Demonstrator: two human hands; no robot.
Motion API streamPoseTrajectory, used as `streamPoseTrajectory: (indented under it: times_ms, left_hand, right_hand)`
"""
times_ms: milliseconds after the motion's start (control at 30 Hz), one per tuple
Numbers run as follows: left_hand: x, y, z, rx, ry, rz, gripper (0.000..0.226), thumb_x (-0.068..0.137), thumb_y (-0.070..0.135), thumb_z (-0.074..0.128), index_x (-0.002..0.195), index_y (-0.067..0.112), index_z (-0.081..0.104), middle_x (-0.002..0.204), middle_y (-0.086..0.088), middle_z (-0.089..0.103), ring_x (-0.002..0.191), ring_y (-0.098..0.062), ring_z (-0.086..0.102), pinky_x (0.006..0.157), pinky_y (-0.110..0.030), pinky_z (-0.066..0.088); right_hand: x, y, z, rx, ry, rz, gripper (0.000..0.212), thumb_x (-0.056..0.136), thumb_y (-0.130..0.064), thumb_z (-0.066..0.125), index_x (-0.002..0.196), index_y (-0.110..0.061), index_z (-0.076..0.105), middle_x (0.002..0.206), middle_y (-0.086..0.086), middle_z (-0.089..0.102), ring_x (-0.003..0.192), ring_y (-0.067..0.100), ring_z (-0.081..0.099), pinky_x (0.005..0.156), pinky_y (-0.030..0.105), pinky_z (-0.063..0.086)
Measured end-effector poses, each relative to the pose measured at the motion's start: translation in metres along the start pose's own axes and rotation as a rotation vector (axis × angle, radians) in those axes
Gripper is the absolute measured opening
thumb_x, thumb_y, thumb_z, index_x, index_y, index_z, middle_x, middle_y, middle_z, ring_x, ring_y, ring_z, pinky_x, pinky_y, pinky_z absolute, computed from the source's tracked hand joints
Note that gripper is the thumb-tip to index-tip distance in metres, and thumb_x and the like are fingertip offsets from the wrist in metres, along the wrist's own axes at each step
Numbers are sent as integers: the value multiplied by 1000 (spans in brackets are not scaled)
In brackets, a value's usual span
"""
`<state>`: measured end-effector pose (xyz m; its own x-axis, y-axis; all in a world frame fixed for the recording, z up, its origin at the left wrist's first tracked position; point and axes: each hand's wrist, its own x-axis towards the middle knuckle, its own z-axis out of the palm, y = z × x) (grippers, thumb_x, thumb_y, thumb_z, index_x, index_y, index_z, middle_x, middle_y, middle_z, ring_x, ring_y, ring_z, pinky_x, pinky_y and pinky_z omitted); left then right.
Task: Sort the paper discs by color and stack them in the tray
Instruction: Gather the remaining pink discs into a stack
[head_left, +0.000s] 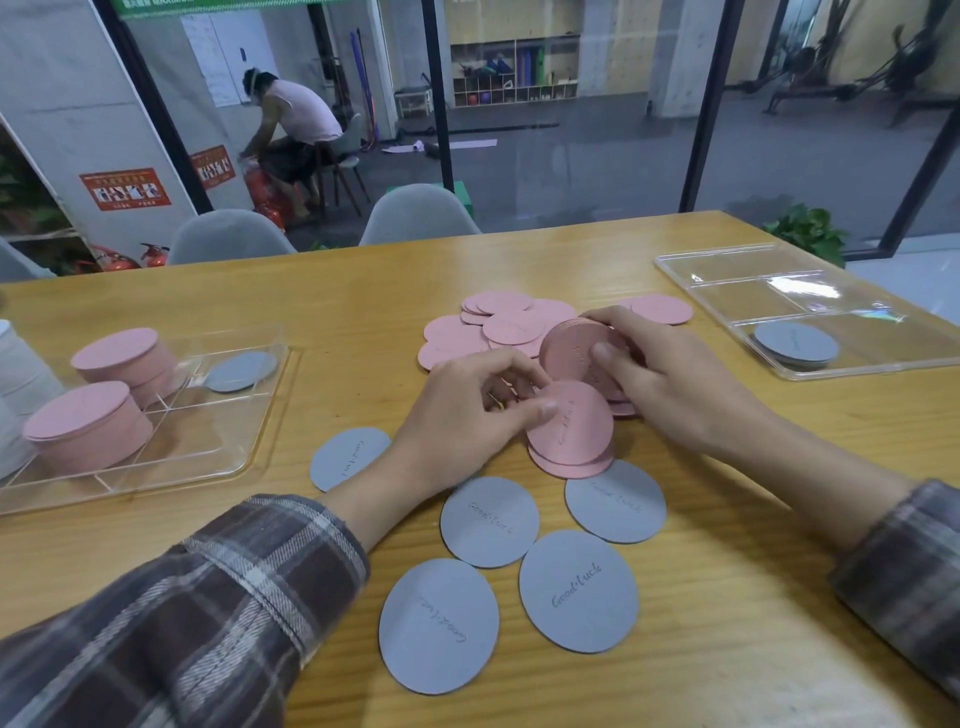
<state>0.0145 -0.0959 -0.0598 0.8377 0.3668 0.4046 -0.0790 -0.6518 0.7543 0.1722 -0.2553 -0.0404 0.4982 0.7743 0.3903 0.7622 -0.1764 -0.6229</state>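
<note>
My left hand (467, 415) pinches a pink disc (574, 423) that lies on top of a few other pink discs at the table's middle. My right hand (660, 374) grips a tilted stack of pink discs (571, 353) just behind it. Loose pink discs (493, 327) are spread further back. Several grey discs (576, 590) marked "Good luck" lie in front of my hands. The clear tray on the left (171, 457) holds two tall pink stacks (85, 421) and one grey disc (241, 370). A second clear tray (727, 275) at the right holds a low grey stack (795, 344).
The wooden table (753, 519) extends to all sides. Two grey chairs (415, 213) stand behind its far edge, before a glass wall. A white object (15, 374) sits at the left edge. A potted plant (805, 228) stands beyond the right tray.
</note>
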Motion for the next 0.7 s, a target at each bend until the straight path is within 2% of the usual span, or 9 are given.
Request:
streamPoseTrajectory:
  times_ms: [100, 233, 300, 400, 467, 567, 700]
  left_hand:
    - [1, -1, -1, -99, 94, -47, 10, 89, 14, 82, 95, 15, 74, 80, 1, 73, 73, -24, 71, 69, -29, 58]
    - [1, -2, -2, -150, 153, -74, 11, 91, 11, 80, 96, 10, 71, 80, -5, 74, 68, -24, 75, 72, -41, 64]
    - [1, -1, -2, -148, 161, -78, 11, 91, 10, 80, 96, 9, 70, 80, -6, 74, 67, -22, 75, 70, -39, 64]
    - [1, 0, -2, -173, 178, -105, 11, 91, 8, 79, 97, 6, 69, 81, -10, 74, 67, -21, 76, 63, -27, 61]
    - [1, 1, -2, -191, 187, -124, 11, 92, 6, 78, 97, 3, 68, 82, -13, 74, 67, -21, 76, 62, -22, 58]
    - [1, 2, -2, -180, 180, -131, 12, 92, 6, 78, 97, 2, 67, 82, -14, 73, 68, -20, 76, 62, -22, 59]
    - [1, 1, -2, -74, 159, -91, 12, 89, 11, 81, 91, 9, 70, 81, -1, 74, 71, -15, 75, 65, -24, 59]
  right_hand:
    - [0, -1, 4, 151, -54, 28, 25, 105, -18, 47, 123, -27, 62, 68, -27, 56, 64, 4, 54, 58, 15, 41]
    - [0, -6, 6, 260, -88, 84, 30, 107, -18, 41, 121, -32, 64, 68, -13, 56, 61, 11, 54, 53, 23, 44]
    - [-1, -8, 7, 294, -107, 103, 33, 108, -20, 39, 120, -37, 65, 74, -6, 60, 62, 11, 56, 52, 24, 45]
    - [-2, -9, 9, 309, -130, 110, 32, 108, -24, 39, 118, -41, 64, 79, -7, 63, 62, 10, 59, 53, 22, 46]
    - [-3, -11, 9, 265, -135, 86, 28, 107, -29, 42, 123, -38, 62, 81, -9, 64, 62, 9, 61, 55, 22, 48]
    - [-3, -11, 10, 90, -147, -4, 30, 103, -32, 51, 133, -31, 58, 91, -15, 67, 70, 6, 66, 63, 20, 49]
    - [-4, -10, 8, -42, -113, -45, 35, 103, -30, 52, 138, -30, 53, 98, -20, 65, 80, -3, 61, 66, 12, 41]
